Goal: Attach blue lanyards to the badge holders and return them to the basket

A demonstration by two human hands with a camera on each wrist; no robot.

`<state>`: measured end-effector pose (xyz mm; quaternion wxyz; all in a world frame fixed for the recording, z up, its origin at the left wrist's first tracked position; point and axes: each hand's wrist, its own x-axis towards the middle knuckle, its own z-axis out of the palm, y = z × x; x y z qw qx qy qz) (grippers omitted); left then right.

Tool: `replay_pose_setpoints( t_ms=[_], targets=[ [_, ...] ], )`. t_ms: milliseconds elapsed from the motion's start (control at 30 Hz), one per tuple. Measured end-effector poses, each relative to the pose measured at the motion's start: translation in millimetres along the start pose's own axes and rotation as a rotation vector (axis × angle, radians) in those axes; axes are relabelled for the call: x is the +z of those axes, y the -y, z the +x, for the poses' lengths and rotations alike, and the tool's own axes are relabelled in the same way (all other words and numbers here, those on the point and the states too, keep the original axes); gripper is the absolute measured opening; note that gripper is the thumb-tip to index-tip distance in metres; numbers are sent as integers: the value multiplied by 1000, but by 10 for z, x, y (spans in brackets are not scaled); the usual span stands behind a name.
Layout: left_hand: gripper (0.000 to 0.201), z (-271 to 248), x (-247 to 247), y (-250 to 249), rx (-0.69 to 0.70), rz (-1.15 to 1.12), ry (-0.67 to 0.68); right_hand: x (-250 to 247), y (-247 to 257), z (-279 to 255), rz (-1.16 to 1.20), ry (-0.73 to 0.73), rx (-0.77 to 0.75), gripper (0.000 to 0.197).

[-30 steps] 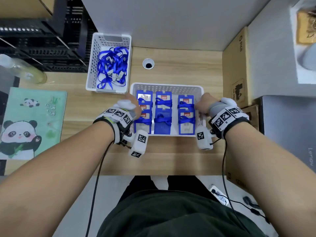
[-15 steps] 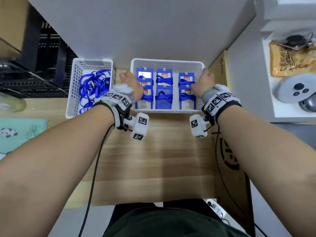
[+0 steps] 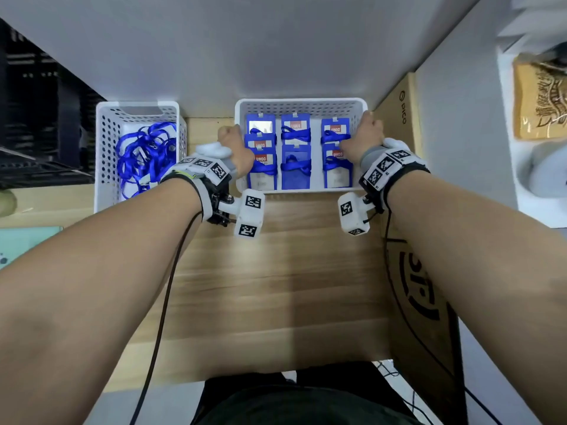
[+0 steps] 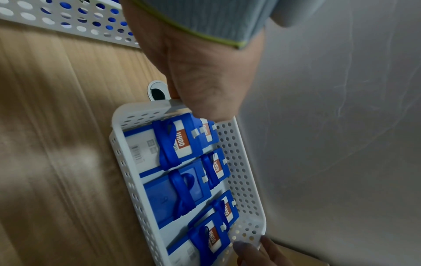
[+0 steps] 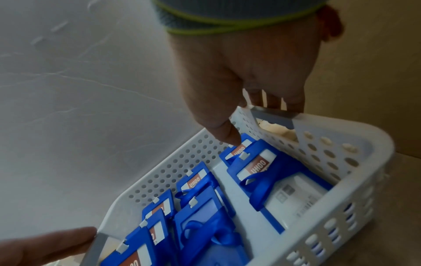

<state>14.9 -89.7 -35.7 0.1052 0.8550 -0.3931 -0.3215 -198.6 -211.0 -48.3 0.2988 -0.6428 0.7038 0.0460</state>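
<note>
A white perforated basket [image 3: 300,105] stands at the back of the desk, against the grey wall. Several blue badge holders [image 3: 296,167] with blue lanyards wrapped round them lie in it in rows. My left hand [image 3: 234,142] grips the basket's left end, fingers curled over the rim [image 4: 168,104]. At the right end my right hand [image 3: 366,130] holds the handle [image 5: 273,115], thumb inside above a badge holder [image 5: 273,180]. A second white basket [image 3: 104,148] to the left holds loose blue lanyards [image 3: 144,154].
A cardboard box [image 3: 399,118] stands close against the badge basket's right side. A cable hole [image 4: 157,91] sits in the wooden desk [image 3: 291,271] between the two baskets. A white shelf [image 3: 509,167] is at far right, and a green mat [image 3: 24,240] at far left.
Both hands have slid the badge basket away from me, from mid-desk to the back against the wall. The grip on both ends stays the same.
</note>
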Motion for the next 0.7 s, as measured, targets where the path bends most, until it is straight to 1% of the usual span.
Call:
replay_pose_setpoints(
  t_ms=[133,233,433,600,700],
  targets=[
    [52,36,59,8,-1,2,7,23,22,69,-3,-20,-3,75],
    [50,68,88,19,10,12,-9,60,32,98,-6,-39,-1,74],
    [48,97,48,1,11,71,11,21,51,93,-7,-37,-3,72],
    [48,2,-18,-41,0,110,63,-17,149,-15,-14,23,84,86],
    [38,-15,-36,-85,20,86,-6,-46,198,-83,0,-44,77,84]
  ],
)
